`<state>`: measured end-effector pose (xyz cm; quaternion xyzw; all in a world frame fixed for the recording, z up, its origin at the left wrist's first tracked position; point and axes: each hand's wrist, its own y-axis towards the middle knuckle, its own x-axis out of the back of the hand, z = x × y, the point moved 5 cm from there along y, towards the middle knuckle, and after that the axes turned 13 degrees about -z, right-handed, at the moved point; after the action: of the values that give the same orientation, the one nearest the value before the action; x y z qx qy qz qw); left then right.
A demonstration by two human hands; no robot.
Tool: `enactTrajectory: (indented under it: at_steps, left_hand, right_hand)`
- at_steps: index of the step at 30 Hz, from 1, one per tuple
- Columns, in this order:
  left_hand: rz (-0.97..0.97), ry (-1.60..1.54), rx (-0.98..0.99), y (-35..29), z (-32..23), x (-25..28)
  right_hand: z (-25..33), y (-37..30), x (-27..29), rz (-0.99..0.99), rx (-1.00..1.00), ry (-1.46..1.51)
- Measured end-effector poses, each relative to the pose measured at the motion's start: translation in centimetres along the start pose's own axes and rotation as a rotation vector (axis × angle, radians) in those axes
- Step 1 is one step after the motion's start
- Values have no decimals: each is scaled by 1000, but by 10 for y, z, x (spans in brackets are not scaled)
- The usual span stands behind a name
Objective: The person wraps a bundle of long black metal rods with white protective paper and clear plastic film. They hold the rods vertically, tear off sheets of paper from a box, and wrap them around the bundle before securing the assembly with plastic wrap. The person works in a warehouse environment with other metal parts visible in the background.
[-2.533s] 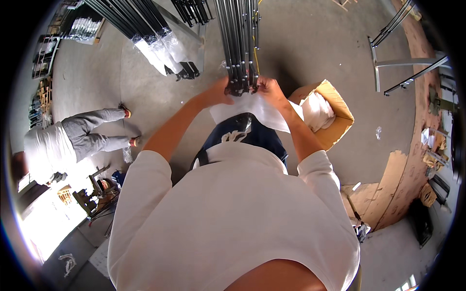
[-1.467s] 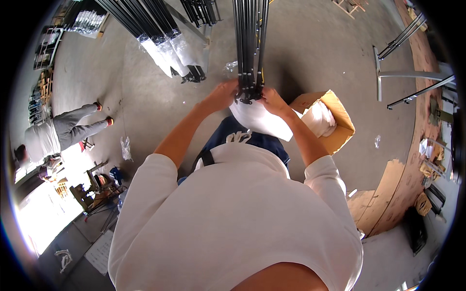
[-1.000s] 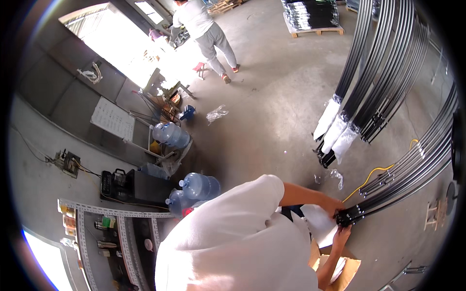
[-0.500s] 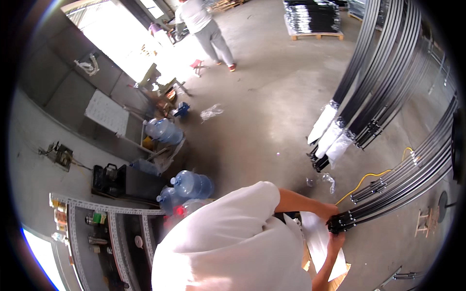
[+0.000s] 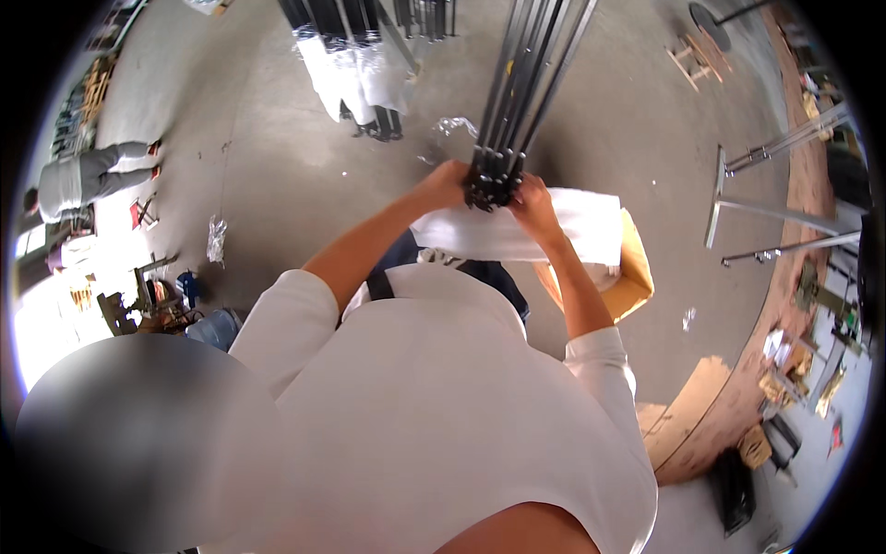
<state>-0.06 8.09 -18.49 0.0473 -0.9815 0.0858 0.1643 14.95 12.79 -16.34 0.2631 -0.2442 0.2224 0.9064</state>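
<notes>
A bundle of long black metal tubes (image 5: 503,138) stretches away from me, its dark near ends gathered between my hands. My left hand (image 5: 448,185) grips the bundle's left side, fingers closed round the ends. From the other side my right hand (image 5: 535,205) closes on the same ends. Under both hands lies a white wrapping sheet (image 5: 586,222), draped partly over an open cardboard box (image 5: 635,277). The fingertips behind the tube ends are hidden.
Farther left, more tube bundles have white-wrapped ends (image 5: 346,78). Crumpled clear plastic (image 5: 217,240) lies on the floor. A small wooden stool (image 5: 697,65) and a metal frame (image 5: 775,212) stand to the right. Another person (image 5: 88,180) is at the far left.
The view has swung round, bringing the tube bundle from the right to the middle. Both hands still hold its near ends, and more of the white sheet and box shows.
</notes>
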Motion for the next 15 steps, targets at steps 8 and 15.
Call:
enactTrajectory:
  at_steps: [8, 15]
  left_hand:
    - [-35, 253, 49, 0, -27, 9]
    - [78, 313, 41, 11, -8, 8]
  right_hand:
    - [5, 6, -1, 59, -120, 119]
    - [1, 11, 3, 90, 40, 312]
